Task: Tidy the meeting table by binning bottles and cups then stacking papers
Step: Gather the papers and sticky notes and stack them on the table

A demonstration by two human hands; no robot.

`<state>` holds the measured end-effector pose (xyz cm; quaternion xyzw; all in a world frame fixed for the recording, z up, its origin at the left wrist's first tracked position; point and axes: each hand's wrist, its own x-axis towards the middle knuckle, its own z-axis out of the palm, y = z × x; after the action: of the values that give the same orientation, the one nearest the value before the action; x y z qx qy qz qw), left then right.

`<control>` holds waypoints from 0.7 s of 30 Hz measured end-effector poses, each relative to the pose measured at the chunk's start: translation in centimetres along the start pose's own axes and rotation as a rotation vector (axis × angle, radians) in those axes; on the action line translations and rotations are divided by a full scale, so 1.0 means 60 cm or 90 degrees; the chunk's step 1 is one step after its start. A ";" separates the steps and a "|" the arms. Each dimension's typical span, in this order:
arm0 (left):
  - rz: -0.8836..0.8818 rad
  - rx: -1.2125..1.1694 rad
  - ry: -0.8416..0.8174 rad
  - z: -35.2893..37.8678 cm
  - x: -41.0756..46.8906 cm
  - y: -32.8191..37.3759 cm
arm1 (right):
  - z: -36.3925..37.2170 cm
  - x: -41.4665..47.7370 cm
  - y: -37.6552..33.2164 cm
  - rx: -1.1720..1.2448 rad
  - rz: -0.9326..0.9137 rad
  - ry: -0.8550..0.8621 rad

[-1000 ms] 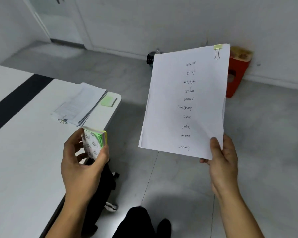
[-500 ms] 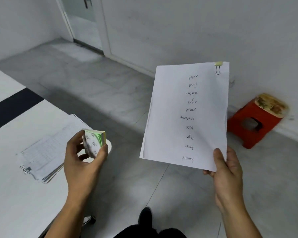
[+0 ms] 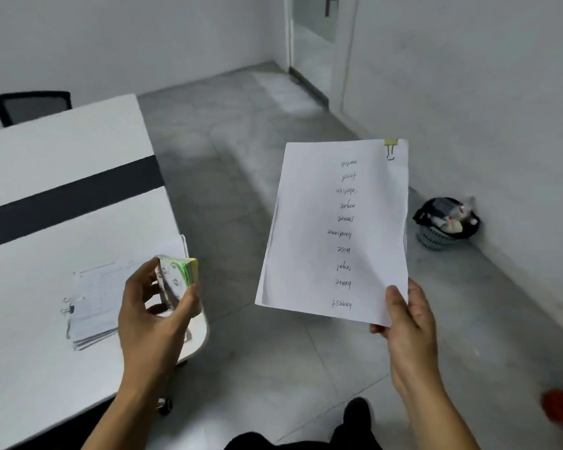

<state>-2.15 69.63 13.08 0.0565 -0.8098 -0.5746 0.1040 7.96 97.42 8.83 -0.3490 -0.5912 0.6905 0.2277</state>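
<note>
Evidently the binning looks done and the stacking remains: the clipped sheets [image 3: 335, 228] are held up over the floor, pinched at their near corner by the right hand [image 3: 407, 323]. The left hand [image 3: 150, 316] grips a block of coloured notes [image 3: 177, 280]. At their nine o'clock a paper stack [image 3: 95, 303] lies on the worktop [image 3: 46, 151]. At three o'clock, the bin [image 3: 446, 222] holds rubbish.

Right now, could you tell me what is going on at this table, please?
A person stands at the corner of the white table. Their right hand holds clipped sheets by a near corner, out over the floor, handwriting facing up. Their left hand grips a small note pad above the table's corner. A stack of clipped papers lies on the table beside it. The bin by the wall has rubbish in it.
</note>
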 end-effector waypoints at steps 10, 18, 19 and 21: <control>-0.135 -0.010 0.348 0.000 -0.021 -0.018 | 0.229 0.197 -0.051 -0.147 0.017 -0.424; -0.259 -0.061 0.569 -0.033 0.039 -0.118 | 0.502 0.219 0.013 -0.358 -0.001 -0.700; -0.263 -0.064 0.588 -0.038 0.048 -0.119 | 0.530 0.219 0.021 -0.392 -0.006 -0.735; -0.273 -0.049 0.621 -0.053 0.073 -0.127 | 0.605 0.214 0.040 -0.439 0.004 -0.816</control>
<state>-5.89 63.26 7.37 0.4777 -0.6158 -0.5193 0.3507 -27.46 82.40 5.87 0.0704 -0.7915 0.5342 -0.2886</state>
